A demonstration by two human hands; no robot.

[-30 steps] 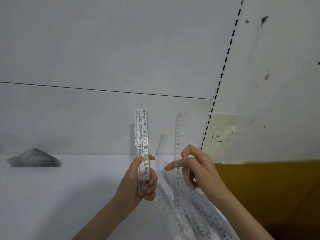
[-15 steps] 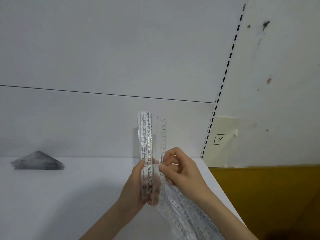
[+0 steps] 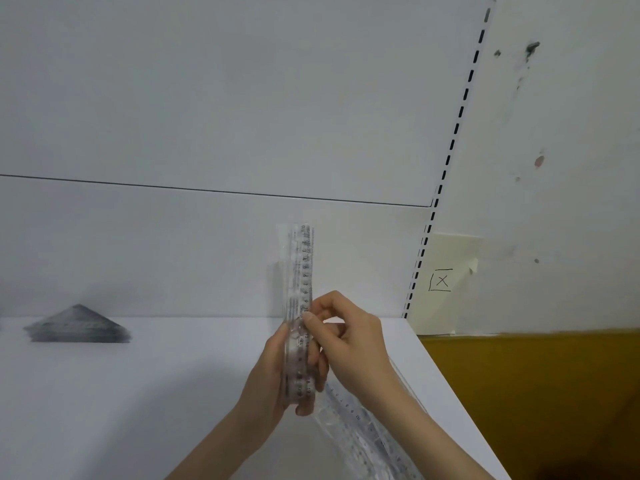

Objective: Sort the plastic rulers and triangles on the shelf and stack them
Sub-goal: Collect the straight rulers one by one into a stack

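Observation:
My left hand [image 3: 277, 372] grips a small bundle of clear plastic rulers [image 3: 299, 271] and holds it upright above the white shelf [image 3: 138, 393]. My right hand [image 3: 349, 337] pinches the right edge of the same bundle at mid-height, fingers curled. Several more clear rulers [image 3: 360, 431] lie loose in a pile on the shelf under my right forearm, partly hidden by it. Far to the left a stack of clear triangles [image 3: 78, 325] lies flat near the back wall.
The shelf's right edge [image 3: 460, 403] runs diagonally down to the right, with a dark yellow surface [image 3: 536, 393] beyond it. A slotted upright [image 3: 446, 161] and a pale note marked with an X [image 3: 440, 280] are on the wall at right.
My right hand carried a single ruler leftwards and pressed it against the bundle in my left hand. The two now stand together as one upright bundle.

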